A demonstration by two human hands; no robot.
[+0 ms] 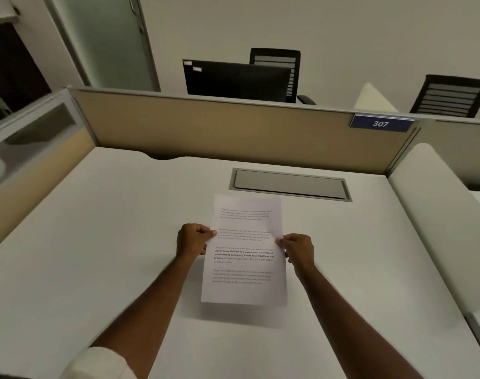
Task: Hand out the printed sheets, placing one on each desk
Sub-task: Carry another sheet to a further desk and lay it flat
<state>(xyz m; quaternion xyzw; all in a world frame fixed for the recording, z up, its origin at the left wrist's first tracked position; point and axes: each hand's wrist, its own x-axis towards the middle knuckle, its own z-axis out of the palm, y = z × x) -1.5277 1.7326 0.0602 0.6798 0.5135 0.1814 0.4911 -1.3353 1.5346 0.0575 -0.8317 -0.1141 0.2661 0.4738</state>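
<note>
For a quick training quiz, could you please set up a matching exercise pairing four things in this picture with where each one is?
Things:
1. sheet
2. cable hatch
3. 307 sign
4. monitor

Places:
A. behind the partition
B. held between both hands, above the desk
C. top right of the partition
D. set into the desk, beyond the sheet

Pairs: 1-B, 2-D, 3-C, 4-A. The left hand and right hand pinch the sheet's side edges.
</note>
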